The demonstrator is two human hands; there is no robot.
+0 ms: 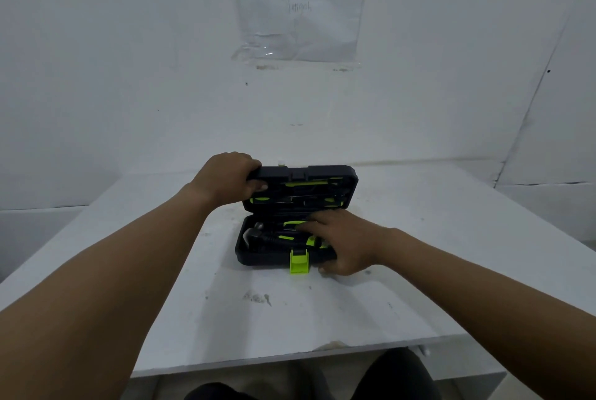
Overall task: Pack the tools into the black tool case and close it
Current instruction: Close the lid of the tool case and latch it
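Black tool case sits half-open mid-surface, green-handled tools inside. Left hand curls its fingers over the lid's top-left corner; right hand lies flat, fingers straight, on the tools.

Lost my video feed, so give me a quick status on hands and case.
Left hand grips the upright lid's corner. Right hand rests on the green-handled tools in the open black plastic tool case. Green latch unfastened; right hand in the lid's way.

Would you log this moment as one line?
left hand grips lid | right hand presses tools | case half-open
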